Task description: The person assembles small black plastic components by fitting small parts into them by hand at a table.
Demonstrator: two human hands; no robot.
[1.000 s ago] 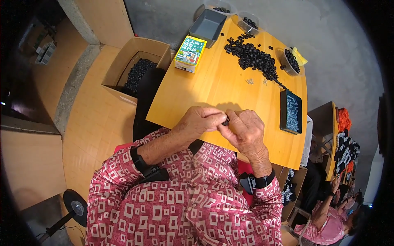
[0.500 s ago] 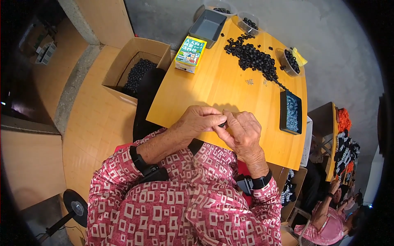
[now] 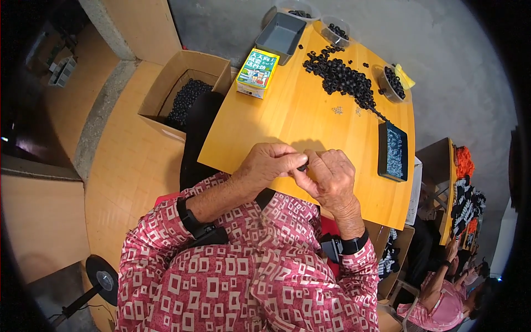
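Note:
Between my hands, over the near edge of the yellow table, is a small black round part, mostly covered by my fingers. My left hand pinches it between thumb and fingers. From the other side, the thumb and fingertips of my right hand press on it. Farther back lies a heap of small black parts, trailing toward a dark tray of tiny pale pieces. A few small clear pieces rest on the tabletop in front of the heap.
A grey bin and a yellow-green box stand at the back left. Clear bowls of black parts sit along the far side. On the floor, a cardboard box holds more. Another person sits at lower right.
My right fingers have shifted slightly on the black part, and a little more of it shows between my hands. Both hands stay in nearly the same place.

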